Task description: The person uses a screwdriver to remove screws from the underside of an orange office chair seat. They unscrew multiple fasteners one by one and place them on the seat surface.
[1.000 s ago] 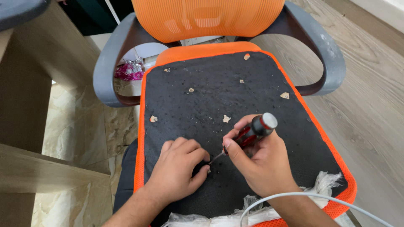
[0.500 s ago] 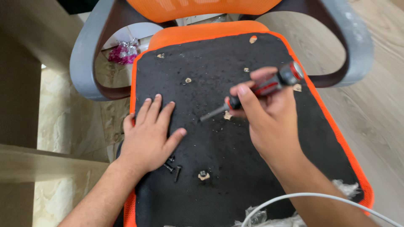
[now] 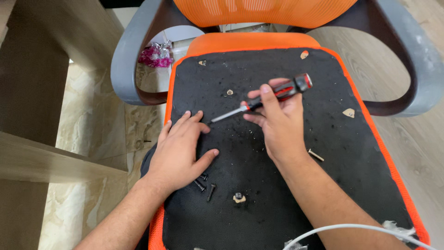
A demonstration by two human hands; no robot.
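Observation:
A black fabric-covered seat base [image 3: 323,92] with an orange rim lies on an orange office chair. My left hand [image 3: 180,148] rests flat on its left part, fingers spread. My right hand [image 3: 275,120] holds a red-and-black screwdriver [image 3: 277,95], its metal tip pointing left toward my left fingertips. Three black screws [image 3: 206,185] lie just below my left hand. A screw hole with a torn patch [image 3: 238,198] sits beside them. A pale screw [image 3: 316,155] lies right of my right wrist.
Grey armrests [image 3: 127,60] flank the chair. A wooden desk leg and shelf [image 3: 41,157] stand at the left over a marble floor. Several more torn holes [image 3: 349,112] dot the black cover. A white cable [image 3: 351,228] crosses the lower right. Pink shiny items [image 3: 155,54] lie under the chair.
My left hand let go of the spot near the screwdriver tip and moved left to lie flat. My right hand lifted the screwdriver up and away; loose screws and the hole now show.

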